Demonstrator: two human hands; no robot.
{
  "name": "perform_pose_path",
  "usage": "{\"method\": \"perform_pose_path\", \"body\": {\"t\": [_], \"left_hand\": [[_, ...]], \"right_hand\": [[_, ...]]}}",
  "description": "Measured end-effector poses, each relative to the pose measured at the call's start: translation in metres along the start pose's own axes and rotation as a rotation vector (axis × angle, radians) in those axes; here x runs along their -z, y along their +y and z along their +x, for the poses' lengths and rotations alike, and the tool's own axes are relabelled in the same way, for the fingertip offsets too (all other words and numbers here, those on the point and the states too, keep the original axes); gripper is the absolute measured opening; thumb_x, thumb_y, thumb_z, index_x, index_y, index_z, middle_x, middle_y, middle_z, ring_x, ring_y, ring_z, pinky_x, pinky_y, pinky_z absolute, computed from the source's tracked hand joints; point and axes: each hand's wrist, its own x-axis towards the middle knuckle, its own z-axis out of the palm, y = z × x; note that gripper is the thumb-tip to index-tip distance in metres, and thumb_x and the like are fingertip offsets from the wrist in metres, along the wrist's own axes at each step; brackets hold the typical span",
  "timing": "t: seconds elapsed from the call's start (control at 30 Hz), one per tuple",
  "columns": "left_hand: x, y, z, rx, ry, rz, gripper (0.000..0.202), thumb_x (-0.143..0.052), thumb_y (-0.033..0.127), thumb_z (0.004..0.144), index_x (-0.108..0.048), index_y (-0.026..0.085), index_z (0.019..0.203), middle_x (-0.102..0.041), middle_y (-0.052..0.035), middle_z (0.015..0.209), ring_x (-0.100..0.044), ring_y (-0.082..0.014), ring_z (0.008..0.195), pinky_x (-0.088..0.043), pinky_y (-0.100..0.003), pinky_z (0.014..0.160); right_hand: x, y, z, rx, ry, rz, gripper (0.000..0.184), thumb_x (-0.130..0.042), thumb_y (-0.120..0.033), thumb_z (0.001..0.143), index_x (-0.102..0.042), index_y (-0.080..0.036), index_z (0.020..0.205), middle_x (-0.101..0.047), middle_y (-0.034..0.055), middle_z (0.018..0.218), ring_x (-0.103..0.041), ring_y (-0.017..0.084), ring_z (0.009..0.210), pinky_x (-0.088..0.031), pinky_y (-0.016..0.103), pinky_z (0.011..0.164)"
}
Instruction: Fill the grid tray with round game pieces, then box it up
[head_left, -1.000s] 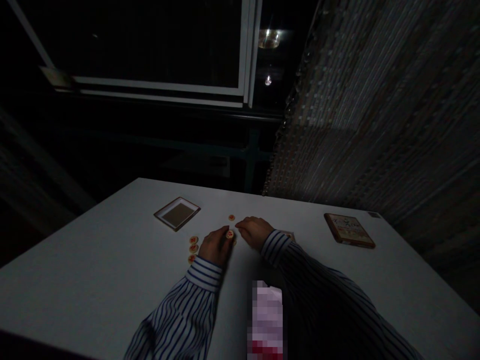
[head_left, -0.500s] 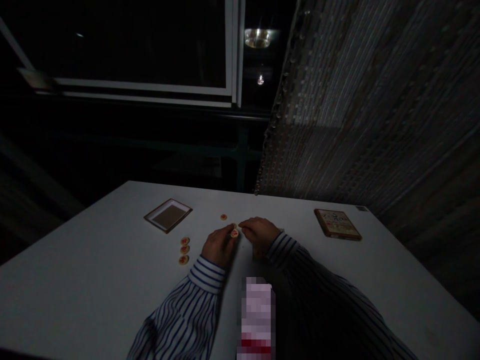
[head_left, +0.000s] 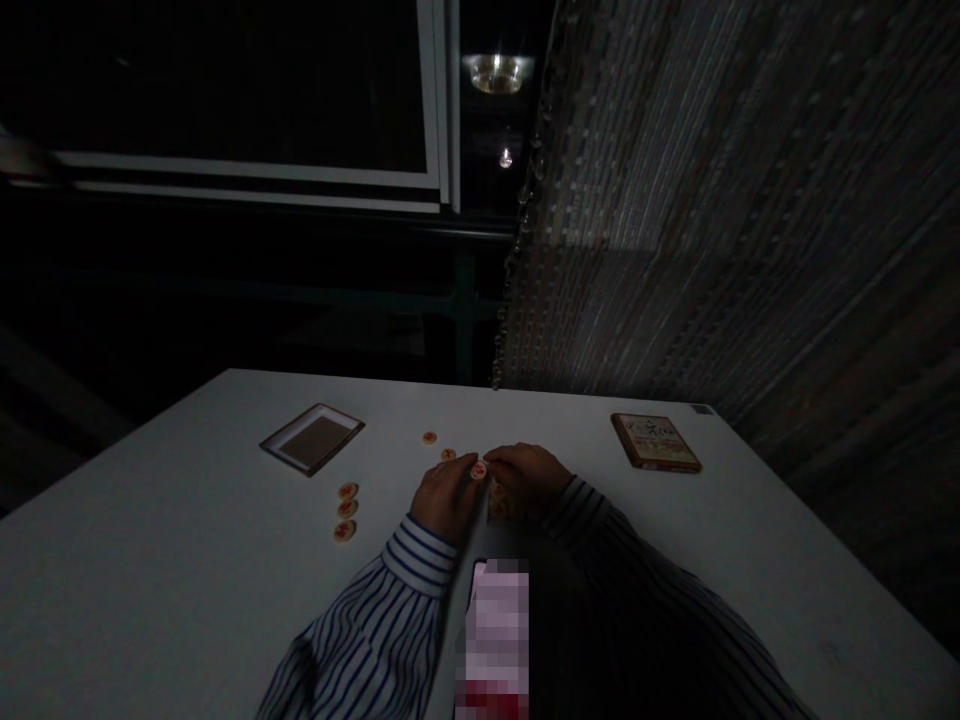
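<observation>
My left hand [head_left: 444, 498] rests on the white table [head_left: 187, 560] with its fingers pinched round a small round disc [head_left: 478, 469] with a red mark. My right hand [head_left: 529, 478] is curled next to it, its fingertips touching the same disc. Under my right hand lie more such discs [head_left: 498, 505], partly hidden. Two loose discs [head_left: 429, 438] [head_left: 448, 454] lie just beyond my left hand. A short row of three discs [head_left: 346, 509] lies to the left. Both sleeves are striped.
A shallow open box tray [head_left: 312, 438] lies at the far left of the table, and a printed box lid [head_left: 655, 441] at the far right. A beaded curtain [head_left: 712, 220] hangs on the right behind the table. A dark window [head_left: 247, 100] is behind.
The camera view has drifted, so everything sits further left. My hands have closed together round one disc, and a second loose disc now shows beyond my left hand.
</observation>
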Motion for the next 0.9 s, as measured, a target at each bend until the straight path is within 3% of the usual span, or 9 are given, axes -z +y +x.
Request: {"method": "perform_pose_path", "body": {"t": [0.73,0.9], "left_hand": [[-0.017,0.024,0.014,-0.035,-0.077,-0.076,0.026,-0.040,0.025,0.078,-0.050,0.017,0.100,-0.061,-0.0052,0.096,-0.055,-0.0155,0.089,-0.044,-0.029,0.079],[-0.020,0.024,0.013,-0.014,-0.080,-0.131,0.027,-0.041,0.027,0.078,-0.049,0.017,0.102,-0.060,-0.0055,0.098,-0.054,-0.0156,0.091,-0.044,-0.030,0.080]], "right_hand": [[-0.002,0.034,-0.016,-0.118,0.105,0.440,0.021,-0.047,-0.026,0.074,-0.056,-0.017,0.090,-0.064,0.0021,0.082,-0.059,0.011,0.074,-0.045,0.021,0.066],[-0.011,0.042,-0.016,-0.074,0.141,0.518,0.019,-0.048,-0.027,0.074,-0.056,-0.016,0.087,-0.064,0.0025,0.081,-0.058,0.011,0.074,-0.045,0.023,0.068]]}}
